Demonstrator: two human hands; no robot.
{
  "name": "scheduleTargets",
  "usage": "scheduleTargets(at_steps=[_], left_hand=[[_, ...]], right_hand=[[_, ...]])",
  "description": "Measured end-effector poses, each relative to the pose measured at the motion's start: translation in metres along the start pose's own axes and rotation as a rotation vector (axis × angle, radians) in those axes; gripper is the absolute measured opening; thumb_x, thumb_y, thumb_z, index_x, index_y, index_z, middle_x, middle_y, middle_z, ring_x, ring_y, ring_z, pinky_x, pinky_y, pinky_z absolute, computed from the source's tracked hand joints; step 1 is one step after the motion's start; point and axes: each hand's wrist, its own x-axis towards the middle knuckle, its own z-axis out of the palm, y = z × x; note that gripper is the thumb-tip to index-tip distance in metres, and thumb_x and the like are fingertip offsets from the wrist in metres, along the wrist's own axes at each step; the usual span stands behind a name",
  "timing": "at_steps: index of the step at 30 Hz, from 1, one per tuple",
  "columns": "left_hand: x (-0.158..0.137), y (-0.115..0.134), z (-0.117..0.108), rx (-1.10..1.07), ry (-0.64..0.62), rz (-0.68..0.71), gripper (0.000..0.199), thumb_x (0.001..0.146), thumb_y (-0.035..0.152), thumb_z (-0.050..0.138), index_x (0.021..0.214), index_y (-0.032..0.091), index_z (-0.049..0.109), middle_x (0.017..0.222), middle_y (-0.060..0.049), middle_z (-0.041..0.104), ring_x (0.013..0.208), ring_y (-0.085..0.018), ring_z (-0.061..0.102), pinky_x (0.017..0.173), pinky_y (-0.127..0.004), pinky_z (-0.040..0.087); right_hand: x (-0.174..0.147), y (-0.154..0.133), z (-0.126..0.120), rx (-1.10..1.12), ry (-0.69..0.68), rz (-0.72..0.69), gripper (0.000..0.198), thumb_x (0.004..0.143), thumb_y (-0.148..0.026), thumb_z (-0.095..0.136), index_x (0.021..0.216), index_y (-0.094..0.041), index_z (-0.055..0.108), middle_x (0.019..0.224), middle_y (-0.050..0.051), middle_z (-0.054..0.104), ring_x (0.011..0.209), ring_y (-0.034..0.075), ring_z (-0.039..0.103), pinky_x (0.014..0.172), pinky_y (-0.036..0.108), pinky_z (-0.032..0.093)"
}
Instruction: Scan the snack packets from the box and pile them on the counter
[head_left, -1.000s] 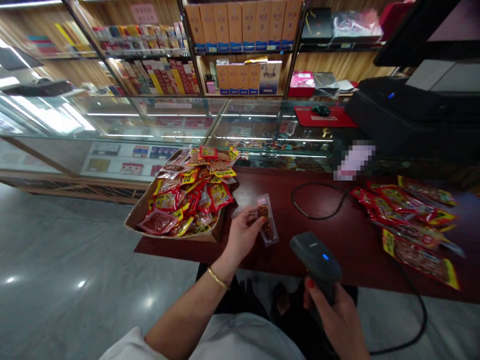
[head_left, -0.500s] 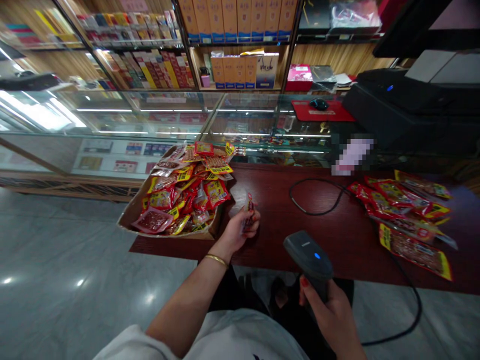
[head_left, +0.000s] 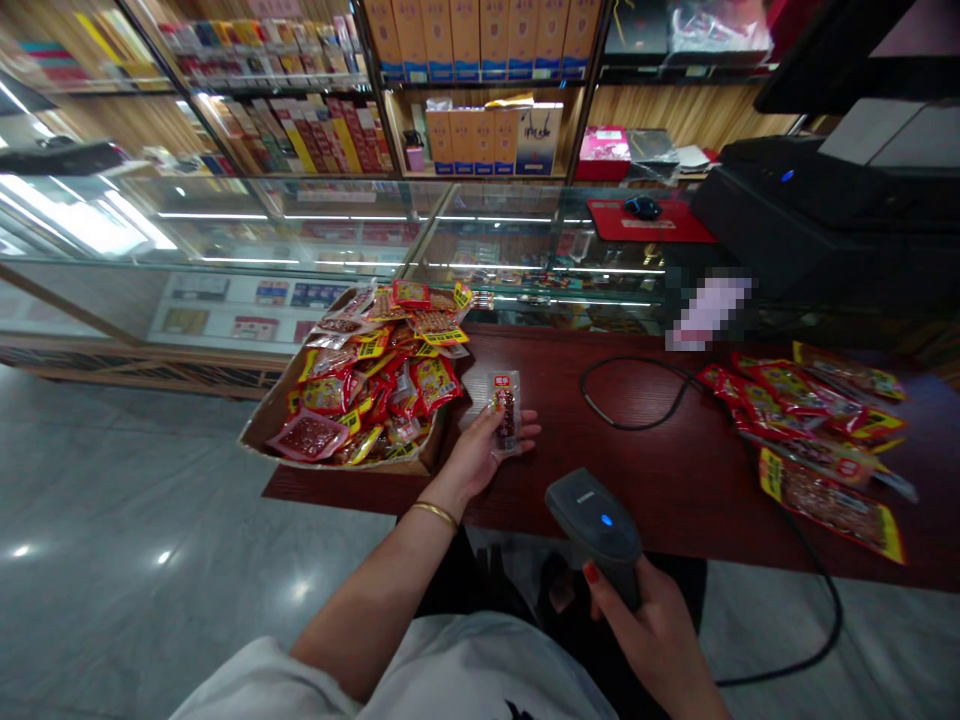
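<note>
A small clear snack packet point(head_left: 507, 412) with a red label lies across the fingers of my left hand point(head_left: 484, 445), its thumb pressing on the front. My right hand point(head_left: 652, 620) grips the handle of a black barcode scanner point(head_left: 596, 520), which has a blue light on top and its head turned toward the packet. Left of my left hand stands a cardboard box point(head_left: 262, 430) heaped with red and yellow snack packets point(head_left: 375, 380). More snack packets point(head_left: 817, 410) lie in a loose pile on the right of the dark red wooden counter point(head_left: 555, 385).
The scanner's black cable point(head_left: 832, 600) loops past the counter's front edge. A glass display case point(head_left: 315, 235) runs behind the counter, with a mouse point(head_left: 643, 207) on a red mat point(head_left: 690, 230). At the right stands black checkout equipment point(head_left: 810, 210). Boxes line the back shelves.
My left hand has turned and its fingers have straightened, so the packet's front now faces up. My right hand has moved the barcode scanner slightly left, nearer the packet.
</note>
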Motion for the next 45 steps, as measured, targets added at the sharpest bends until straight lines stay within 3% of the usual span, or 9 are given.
scheduleTargets(at_steps=[6,11,19,24,28,32,36,40,45], left_hand=[[0.002,0.002,-0.002,0.135,-0.193,-0.145,0.038,0.087,0.030,0.068,0.120,0.013,0.061,0.124,-0.021,0.072,0.088,-0.028,0.077,0.065,-0.032,0.060],[0.005,0.001,-0.005,0.183,-0.256,-0.216,0.042,0.085,0.027,0.066,0.123,0.010,0.062,0.129,-0.024,0.069,0.090,-0.029,0.076,0.068,-0.033,0.059],[0.006,0.000,-0.004,0.213,-0.208,-0.222,0.044,0.085,0.029,0.065,0.125,0.010,0.060,0.130,-0.024,0.068,0.090,-0.030,0.076,0.069,-0.036,0.059],[0.002,0.005,0.000,0.190,-0.235,-0.198,0.046,0.085,0.024,0.063,0.128,0.012,0.058,0.127,-0.022,0.070,0.089,-0.028,0.077,0.067,-0.033,0.060],[-0.005,0.008,0.007,0.176,-0.113,-0.118,0.046,0.081,0.019,0.064,0.127,0.016,0.057,0.122,-0.018,0.073,0.091,-0.028,0.077,0.068,-0.033,0.061],[0.004,0.006,0.020,0.248,0.103,-0.088,0.023,0.083,0.016,0.068,0.105,0.015,0.064,0.110,-0.012,0.075,0.090,-0.022,0.075,0.079,-0.033,0.063],[0.031,-0.015,0.066,0.305,0.036,-0.238,0.018,0.086,0.015,0.067,0.104,0.015,0.067,0.096,-0.008,0.074,0.079,-0.018,0.073,0.069,-0.032,0.063],[0.074,-0.054,0.155,0.289,-0.063,-0.416,0.020,0.088,0.004,0.054,0.102,0.014,0.065,0.084,-0.006,0.070,0.070,-0.015,0.070,0.067,-0.029,0.062],[0.130,-0.089,0.262,0.256,-0.179,-0.477,0.019,0.088,0.007,0.051,0.101,0.012,0.064,0.087,-0.009,0.070,0.077,-0.017,0.070,0.080,-0.035,0.061]], right_hand=[[0.003,0.012,-0.018,-0.168,-0.185,-0.112,0.028,0.090,-0.037,0.063,0.111,-0.021,0.072,0.098,0.008,0.081,0.087,0.027,0.077,0.080,0.031,0.058],[0.000,0.007,-0.031,-0.201,-0.263,-0.098,0.034,0.091,-0.036,0.062,0.118,-0.019,0.071,0.105,0.009,0.081,0.093,0.027,0.077,0.084,0.032,0.058],[-0.007,-0.004,-0.038,-0.243,-0.276,-0.089,0.033,0.093,-0.040,0.059,0.113,-0.019,0.073,0.071,0.003,0.075,0.059,0.022,0.068,0.062,0.029,0.054],[-0.005,0.002,-0.034,-0.220,-0.188,-0.090,0.034,0.091,-0.044,0.061,0.110,-0.019,0.074,0.071,0.004,0.075,0.056,0.022,0.067,0.058,0.029,0.052],[-0.003,0.002,-0.031,-0.151,-0.129,-0.030,0.032,0.092,-0.045,0.061,0.109,-0.020,0.072,0.062,0.001,0.071,0.055,0.022,0.067,0.059,0.029,0.052],[-0.004,0.007,-0.032,0.014,-0.028,0.019,0.029,0.094,-0.047,0.060,0.100,-0.020,0.070,0.057,-0.001,0.067,0.053,0.020,0.065,0.058,0.027,0.050],[-0.010,0.023,-0.037,0.165,0.133,0.103,0.035,0.095,-0.053,0.058,0.086,-0.020,0.065,0.055,-0.002,0.064,0.050,0.017,0.062,0.053,0.025,0.047],[-0.020,0.038,-0.047,0.205,0.264,0.168,0.046,0.091,-0.064,0.058,0.074,-0.022,0.061,0.051,-0.001,0.062,0.047,0.017,0.059,0.049,0.026,0.044],[-0.028,0.045,-0.062,0.178,0.351,0.235,0.058,0.082,-0.079,0.057,0.066,-0.023,0.059,0.048,0.002,0.063,0.046,0.018,0.060,0.047,0.027,0.046]])
